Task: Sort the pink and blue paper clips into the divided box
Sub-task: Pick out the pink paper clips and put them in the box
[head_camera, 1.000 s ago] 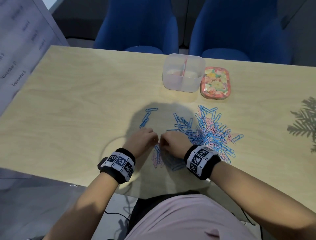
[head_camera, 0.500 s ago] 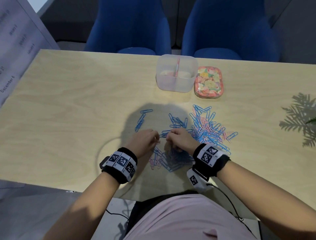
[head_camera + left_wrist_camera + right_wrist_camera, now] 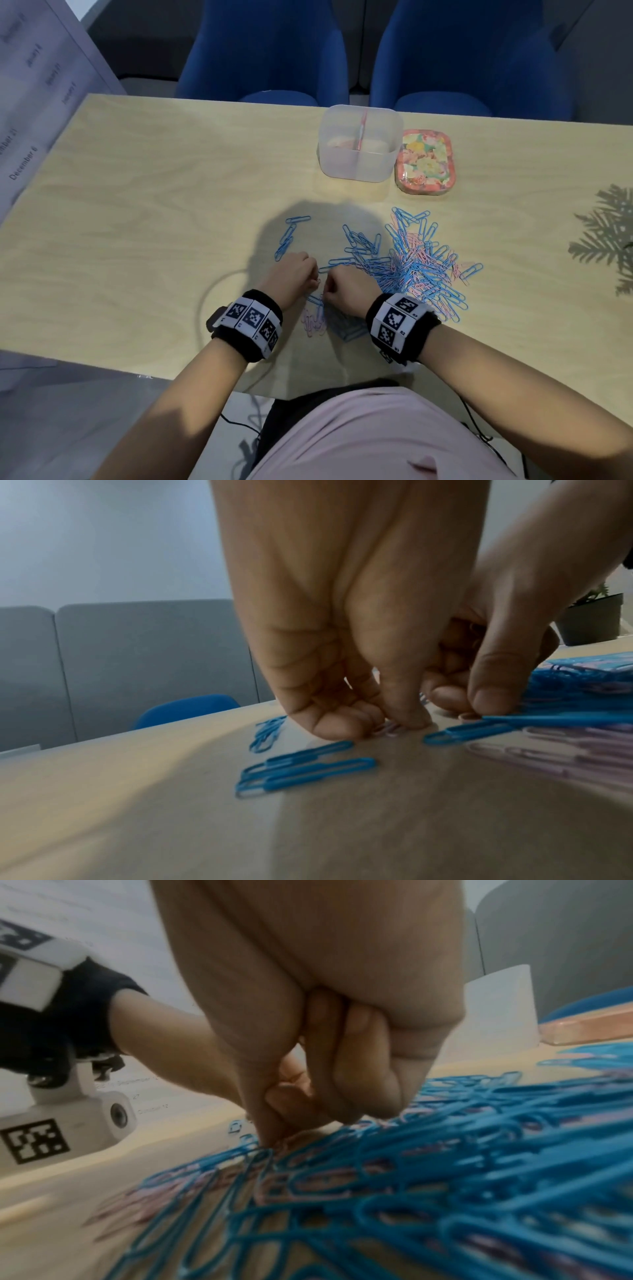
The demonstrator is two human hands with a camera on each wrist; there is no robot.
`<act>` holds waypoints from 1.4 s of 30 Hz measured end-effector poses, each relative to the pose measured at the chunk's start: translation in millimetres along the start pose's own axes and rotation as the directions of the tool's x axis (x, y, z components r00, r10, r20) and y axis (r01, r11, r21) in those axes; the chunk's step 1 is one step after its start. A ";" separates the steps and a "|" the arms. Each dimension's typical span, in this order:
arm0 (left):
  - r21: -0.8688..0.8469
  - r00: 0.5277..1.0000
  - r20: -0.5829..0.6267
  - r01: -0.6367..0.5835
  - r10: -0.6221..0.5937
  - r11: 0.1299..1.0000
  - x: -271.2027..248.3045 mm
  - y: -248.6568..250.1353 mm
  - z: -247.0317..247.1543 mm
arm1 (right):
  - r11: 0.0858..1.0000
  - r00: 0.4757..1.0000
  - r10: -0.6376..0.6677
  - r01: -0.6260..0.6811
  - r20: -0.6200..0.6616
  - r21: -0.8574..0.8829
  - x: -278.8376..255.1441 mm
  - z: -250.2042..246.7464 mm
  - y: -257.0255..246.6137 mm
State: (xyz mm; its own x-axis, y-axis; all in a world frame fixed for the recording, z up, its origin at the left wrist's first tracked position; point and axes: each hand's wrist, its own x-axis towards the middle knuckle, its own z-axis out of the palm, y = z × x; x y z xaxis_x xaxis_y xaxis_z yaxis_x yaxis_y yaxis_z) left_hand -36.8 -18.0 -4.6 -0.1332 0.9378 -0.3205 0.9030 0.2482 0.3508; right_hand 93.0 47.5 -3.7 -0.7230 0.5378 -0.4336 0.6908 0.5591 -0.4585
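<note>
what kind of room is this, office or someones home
Most likely an office or meeting room: blue upholstered chairs stand in a row behind a pale wood table, and a large printed sheet of dates hangs at the left.

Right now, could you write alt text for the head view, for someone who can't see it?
Two hands, the left hand and right hand, meet fingertip to fingertip over paper clips on a wooden table. A mixed pile of blue and pink clips lies to the right; farther back stand a translucent divided box and a floral lid.
</note>
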 end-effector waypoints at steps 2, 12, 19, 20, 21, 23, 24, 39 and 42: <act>0.067 1.000 -0.003 -0.002 0.002 0.998 0.6 3.3 0.7 | 1.000 0.999 0.006 -0.006 0.031 0.000 -0.7 -1.9 4.5; 0.134 0.992 -0.120 -0.016 0.033 0.991 -14.5 9.8 1.3 | 0.999 0.996 0.000 -0.004 -0.088 -0.041 -11.9 -20.0 26.8; -0.783 0.933 0.066 0.268 -0.353 0.562 -25.4 -11.0 -6.1 | 0.898 0.924 -0.365 0.381 0.115 -0.220 -28.8 -9.3 4.2; -0.810 0.917 0.146 0.326 -0.370 0.487 -27.6 -11.3 -6.9 | 0.890 0.916 -0.375 0.398 0.141 -0.224 -29.7 -6.4 1.8; -0.830 0.900 0.217 0.374 -0.379 0.414 -30.3 -10.5 -8.5 | 0.880 0.910 -0.381 0.411 0.165 -0.236 -30.4 -4.5 -0.4; -0.848 0.878 0.311 0.429 -0.364 0.311 -35.8 -8.3 -10.4 | 0.867 0.909 -0.376 0.413 0.178 -0.278 -30.9 -2.8 -0.7; -0.844 0.878 0.326 0.438 -0.350 0.311 -38.3 -7.5 -10.1 | 0.871 0.917 -0.366 0.397 0.156 -0.290 -31.7 -3.4 1.2; -0.051 0.967 0.010 0.256 -0.256 0.965 -63.5 8.6 8.8 | 0.867 0.907 -0.403 0.421 0.122 -0.265 -35.4 -6.5 6.6; -0.003 0.972 0.004 0.236 -0.236 0.972 -60.2 12.5 6.7 | 0.850 0.906 -0.386 0.422 0.174 -0.314 -28.4 -4.6 -5.3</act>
State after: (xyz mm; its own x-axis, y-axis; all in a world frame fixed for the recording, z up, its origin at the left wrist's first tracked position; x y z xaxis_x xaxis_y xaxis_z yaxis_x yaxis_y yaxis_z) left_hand -14.7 -73.0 13.2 -0.3408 0.8519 -0.3977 0.8447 0.4631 0.2683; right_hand 109.9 32.2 14.6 -0.9222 0.1619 -0.3512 0.2834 0.9008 -0.3291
